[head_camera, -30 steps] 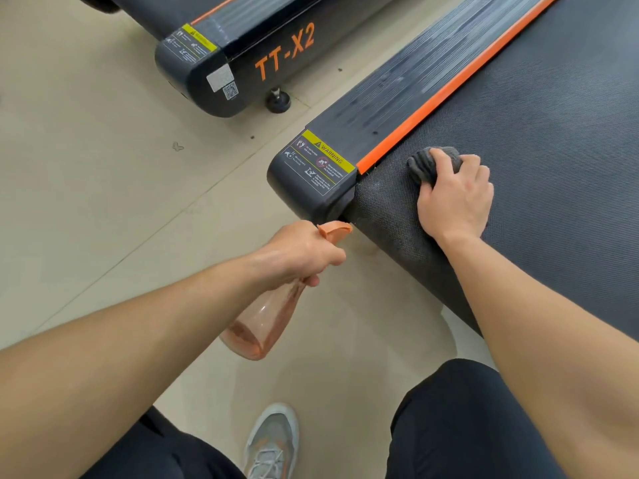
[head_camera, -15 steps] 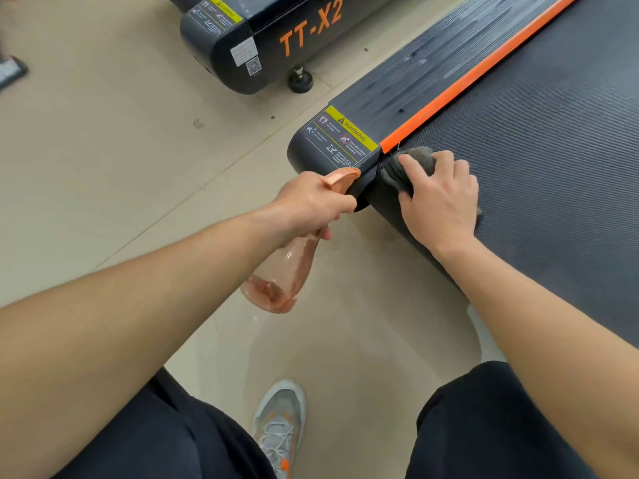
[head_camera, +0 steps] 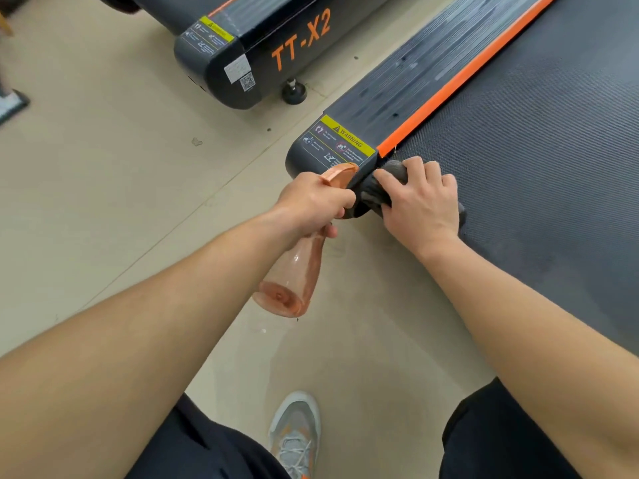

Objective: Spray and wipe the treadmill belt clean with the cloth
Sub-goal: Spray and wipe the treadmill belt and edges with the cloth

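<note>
The black textured treadmill belt (head_camera: pixel 539 140) fills the right side, bordered by an orange strip (head_camera: pixel 460 77) and a ribbed side rail (head_camera: pixel 408 74). My right hand (head_camera: pixel 420 205) presses a dark grey cloth (head_camera: pixel 375 195) onto the belt's rear corner, fingers curled over it, right beside the rail's end cap with the yellow warning label (head_camera: pixel 340 143). My left hand (head_camera: pixel 314 202) grips the neck of a translucent pink spray bottle (head_camera: pixel 294 274), its orange nozzle pointing at the end cap. The bottle hangs over the floor.
A second treadmill marked TT-X2 (head_camera: pixel 262 46) stands to the upper left, with a levelling foot (head_camera: pixel 294 93) on the beige floor (head_camera: pixel 121 167). My grey and orange shoe (head_camera: pixel 295 433) and dark trouser legs are at the bottom.
My right hand has slid the cloth along the belt's rear edge toward the end cap at the left corner. My left hand with the bottle has come up close beside it.
</note>
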A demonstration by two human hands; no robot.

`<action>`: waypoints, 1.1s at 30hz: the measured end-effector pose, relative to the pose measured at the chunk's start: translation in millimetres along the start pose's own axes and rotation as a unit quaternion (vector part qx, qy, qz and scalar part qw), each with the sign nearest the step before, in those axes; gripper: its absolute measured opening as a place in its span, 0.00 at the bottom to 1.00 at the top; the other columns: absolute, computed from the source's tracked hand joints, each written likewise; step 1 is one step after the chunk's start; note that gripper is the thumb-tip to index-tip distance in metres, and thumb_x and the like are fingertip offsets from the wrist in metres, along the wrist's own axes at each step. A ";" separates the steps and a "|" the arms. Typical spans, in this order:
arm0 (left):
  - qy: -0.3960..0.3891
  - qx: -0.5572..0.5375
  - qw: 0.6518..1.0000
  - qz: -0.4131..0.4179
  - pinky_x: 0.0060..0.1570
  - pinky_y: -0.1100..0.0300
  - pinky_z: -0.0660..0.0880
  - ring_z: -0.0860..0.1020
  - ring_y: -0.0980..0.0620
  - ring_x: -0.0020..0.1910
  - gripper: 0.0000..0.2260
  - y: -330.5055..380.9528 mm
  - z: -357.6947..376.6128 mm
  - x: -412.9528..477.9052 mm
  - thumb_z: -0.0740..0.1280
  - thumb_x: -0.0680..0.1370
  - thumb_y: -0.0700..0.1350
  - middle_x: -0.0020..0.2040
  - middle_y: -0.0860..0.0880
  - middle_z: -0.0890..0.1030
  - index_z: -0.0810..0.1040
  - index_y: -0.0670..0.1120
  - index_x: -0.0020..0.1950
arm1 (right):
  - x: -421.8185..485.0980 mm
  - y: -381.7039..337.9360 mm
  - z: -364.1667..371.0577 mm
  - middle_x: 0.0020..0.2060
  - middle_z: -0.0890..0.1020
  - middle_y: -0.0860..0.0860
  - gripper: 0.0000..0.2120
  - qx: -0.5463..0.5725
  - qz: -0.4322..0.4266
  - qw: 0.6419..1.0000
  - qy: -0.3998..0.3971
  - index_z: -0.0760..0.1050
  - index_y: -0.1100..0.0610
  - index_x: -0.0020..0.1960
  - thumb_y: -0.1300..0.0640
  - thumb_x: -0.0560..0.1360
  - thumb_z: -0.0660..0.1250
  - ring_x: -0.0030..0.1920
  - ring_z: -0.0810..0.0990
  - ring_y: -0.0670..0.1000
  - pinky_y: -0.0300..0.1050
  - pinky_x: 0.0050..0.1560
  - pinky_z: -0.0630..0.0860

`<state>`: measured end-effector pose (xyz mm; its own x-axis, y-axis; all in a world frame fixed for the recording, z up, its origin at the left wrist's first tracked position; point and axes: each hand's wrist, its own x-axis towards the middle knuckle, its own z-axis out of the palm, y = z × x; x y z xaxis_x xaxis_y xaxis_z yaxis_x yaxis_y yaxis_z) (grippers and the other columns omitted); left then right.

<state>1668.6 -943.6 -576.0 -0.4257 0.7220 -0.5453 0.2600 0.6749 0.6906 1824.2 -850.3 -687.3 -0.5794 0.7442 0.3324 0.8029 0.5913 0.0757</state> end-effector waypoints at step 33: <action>-0.131 0.001 0.989 0.074 0.34 0.59 0.78 0.77 0.52 0.39 0.22 50.2 68.3 34.3 0.75 0.69 0.43 0.49 0.47 0.80 0.84 0.50 0.63 | -39.3 68.5 -30.1 0.54 0.81 0.52 0.27 0.090 0.160 0.983 -0.031 0.72 0.49 0.69 0.53 0.70 0.71 0.51 0.75 0.60 0.52 0.43 0.70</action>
<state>1726.2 -874.6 -592.4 -0.1429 0.8278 -0.5426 0.3048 0.5583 0.7716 1906.2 -848.5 -666.9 -0.3134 0.9150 0.2541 0.9106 0.3655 -0.1928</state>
